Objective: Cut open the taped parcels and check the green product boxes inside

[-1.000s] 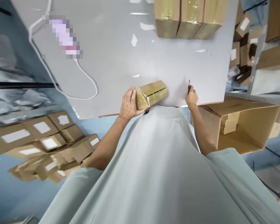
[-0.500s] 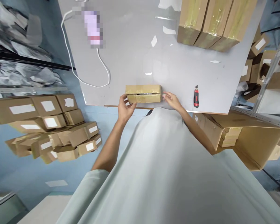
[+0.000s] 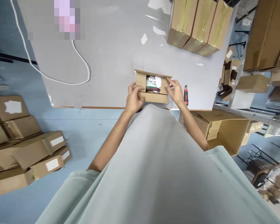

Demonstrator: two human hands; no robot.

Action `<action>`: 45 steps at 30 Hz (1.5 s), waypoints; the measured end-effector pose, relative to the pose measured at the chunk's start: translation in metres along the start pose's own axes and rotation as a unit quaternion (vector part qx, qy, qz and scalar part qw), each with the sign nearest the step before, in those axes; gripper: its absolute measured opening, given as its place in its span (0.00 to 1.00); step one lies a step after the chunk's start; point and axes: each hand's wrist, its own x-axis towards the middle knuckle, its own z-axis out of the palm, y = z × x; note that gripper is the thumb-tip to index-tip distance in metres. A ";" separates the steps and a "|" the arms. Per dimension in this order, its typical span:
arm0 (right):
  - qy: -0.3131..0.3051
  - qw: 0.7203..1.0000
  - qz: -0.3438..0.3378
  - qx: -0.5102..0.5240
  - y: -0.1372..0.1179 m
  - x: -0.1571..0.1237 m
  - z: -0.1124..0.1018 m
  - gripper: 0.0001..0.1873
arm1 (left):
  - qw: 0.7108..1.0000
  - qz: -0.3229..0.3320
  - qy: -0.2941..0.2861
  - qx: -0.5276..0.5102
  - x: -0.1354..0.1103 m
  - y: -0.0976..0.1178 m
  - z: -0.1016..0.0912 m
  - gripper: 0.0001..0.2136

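Observation:
A small cardboard box (image 3: 154, 97) sits at the near edge of the grey table (image 3: 112, 59) with its flaps spread apart. White paper and a green item (image 3: 153, 83) show inside it. My left hand (image 3: 134, 99) grips the box's left flap and side, fingers curled over the edge. My right hand (image 3: 176, 91) holds the right flap back with curled fingers. A red and black utility knife (image 3: 186, 95) lies on the table just right of my right hand.
Three taped cardboard boxes (image 3: 198, 25) stand at the table's far right. A white cable (image 3: 60, 81) loops across the left of the table. Stacked boxes (image 3: 21, 146) lie on the blue floor at left. An open carton (image 3: 220, 130) sits under shelving at right.
The knife went from my right hand onto the table. Both hands then took the taped box, and its flaps are now spread apart, showing the contents.

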 end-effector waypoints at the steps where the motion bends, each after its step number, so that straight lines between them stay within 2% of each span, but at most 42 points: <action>1: 0.003 1.000 0.000 -0.027 -0.005 0.004 0.002 0.32 | 1.000 -0.002 -0.004 -0.005 0.000 0.001 -0.001 0.26; 6: -0.006 0.992 0.045 -0.121 -0.027 0.027 0.026 0.52 | 0.998 0.037 -0.035 0.021 0.009 0.019 -0.003 0.32; 9: -0.012 0.989 0.054 -0.134 -0.034 0.030 0.035 0.56 | 0.994 0.069 -0.068 0.058 0.017 0.032 -0.004 0.26; 12: -0.007 0.992 0.043 -0.122 -0.033 0.020 0.026 0.54 | 0.990 0.091 -0.072 0.079 0.015 0.037 -0.009 0.22; 15: 0.006 0.993 0.034 -0.116 -0.027 0.001 0.005 0.52 | 0.990 0.104 -0.035 0.090 0.004 0.032 -0.022 0.20; 18: 0.023 0.991 0.038 -0.125 -0.021 -0.014 -0.009 0.46 | 0.988 0.096 0.021 0.117 -0.006 0.025 -0.039 0.22; 21: 0.022 0.985 0.056 -0.165 -0.020 -0.022 -0.007 0.36 | 0.986 0.070 0.039 0.143 -0.004 0.021 -0.045 0.26; 24: -0.003 0.981 0.033 -0.190 -0.024 -0.021 0.005 0.33 | 0.987 0.034 -0.001 0.157 0.005 0.021 -0.036 0.26; 28: -0.059 0.985 -0.023 -0.163 -0.030 -0.010 0.016 0.35 | 0.985 0.026 -0.063 0.158 0.027 0.023 -0.006 0.30; 31: -0.067 0.987 -0.038 -0.143 -0.035 0.003 0.018 0.36 | 0.986 0.026 -0.060 0.155 0.053 0.026 0.017 0.36; 35: -0.083 0.985 -0.038 -0.144 -0.040 0.021 0.018 0.39 | 0.988 -0.023 -0.052 0.140 0.089 0.033 0.037 0.29; 38: -0.099 0.983 -0.039 -0.149 -0.042 0.027 0.018 0.39 | 0.994 -0.056 -0.037 0.085 0.099 0.038 0.043 0.24; 42: -0.100 0.981 -0.043 -0.157 -0.044 0.025 0.020 0.36 | 0.995 -0.094 -0.026 0.004 0.094 0.037 0.040 0.20; 45: -0.093 0.981 -0.047 -0.165 -0.043 0.024 0.023 0.30 | 0.989 -0.108 -0.018 -0.096 0.089 0.035 0.037 0.17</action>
